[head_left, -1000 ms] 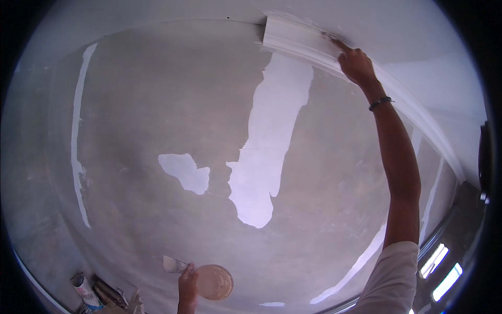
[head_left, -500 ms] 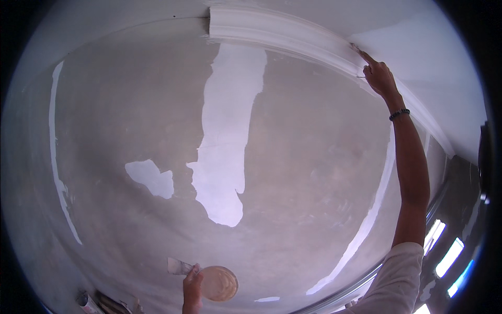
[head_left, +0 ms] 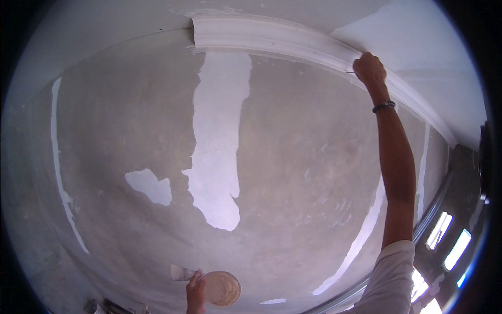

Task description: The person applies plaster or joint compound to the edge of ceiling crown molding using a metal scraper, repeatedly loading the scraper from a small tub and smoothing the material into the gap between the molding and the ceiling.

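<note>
Cornice (head_left: 272, 37) running to both sides of the right hand's (head_left: 370, 70) curled fingers; what these pinch cannot be told. Well below them, fingers of the left hand (head_left: 196, 296) grip a putty knife (head_left: 181, 272), blade leftward; a round bowl (head_left: 223, 288) sits just to their right.

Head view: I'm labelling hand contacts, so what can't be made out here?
All in the head view:
Right hand: fingertips and whatever they may grip, hidden by the back of the hand.
Cornice: the stretch behind that hand.
Left hand: any fingers beneath the round bowl, hidden by it.
Lower-left objects: cut off by the bottom edge, too dim to identify.
</note>
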Tool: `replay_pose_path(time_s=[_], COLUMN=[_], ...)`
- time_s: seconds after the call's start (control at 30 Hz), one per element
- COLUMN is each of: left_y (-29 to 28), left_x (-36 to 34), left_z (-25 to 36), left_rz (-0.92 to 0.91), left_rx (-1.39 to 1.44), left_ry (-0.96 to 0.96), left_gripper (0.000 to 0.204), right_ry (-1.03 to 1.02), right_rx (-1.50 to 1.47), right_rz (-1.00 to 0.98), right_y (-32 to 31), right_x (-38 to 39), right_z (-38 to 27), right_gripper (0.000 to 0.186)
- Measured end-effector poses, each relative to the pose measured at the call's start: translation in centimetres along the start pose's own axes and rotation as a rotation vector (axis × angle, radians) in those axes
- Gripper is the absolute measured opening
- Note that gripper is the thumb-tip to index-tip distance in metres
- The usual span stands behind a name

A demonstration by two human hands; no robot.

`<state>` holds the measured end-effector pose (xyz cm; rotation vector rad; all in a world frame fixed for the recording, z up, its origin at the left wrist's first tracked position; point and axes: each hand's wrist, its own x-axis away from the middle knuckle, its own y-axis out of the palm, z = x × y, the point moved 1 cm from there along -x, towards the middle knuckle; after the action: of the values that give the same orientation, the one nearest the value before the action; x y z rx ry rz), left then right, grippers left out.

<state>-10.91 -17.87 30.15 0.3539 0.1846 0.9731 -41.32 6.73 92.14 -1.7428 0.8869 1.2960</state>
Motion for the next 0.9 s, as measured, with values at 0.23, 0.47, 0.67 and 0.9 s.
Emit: replay_pose_path(time_s=[0.23,0.47,0.67,0.9], left_y=[0.0,-1.6,-4.0,-5.8], left_x=[0.4,0.2,1.5,1.5], left_z=[-0.6,-1.0,-0.6,-0.9], left_rz=[0.001,0.005,0.098,0.098], left_rx=[-0.007,-0.017,0.004,0.014], left_ry=[-0.014,0.025,0.005,0.074], left_gripper=[0.048,0.046,0.046,0.044], right_ry=[-0.002,-0.203,0.4,-0.418], right_rx=[-0.344,-1.087,-1.924,-1.021], right_rz=[-0.099,0.083,-0.212,0.174], right_y=[-0.3,0.5,-3.2,3.2], right_x=[2.0,3.4,5.1,0.6], right_z=[-9.8,-19.1,-29.0,-38.5], right_gripper=[0.033,0.015,0.018,0.019])
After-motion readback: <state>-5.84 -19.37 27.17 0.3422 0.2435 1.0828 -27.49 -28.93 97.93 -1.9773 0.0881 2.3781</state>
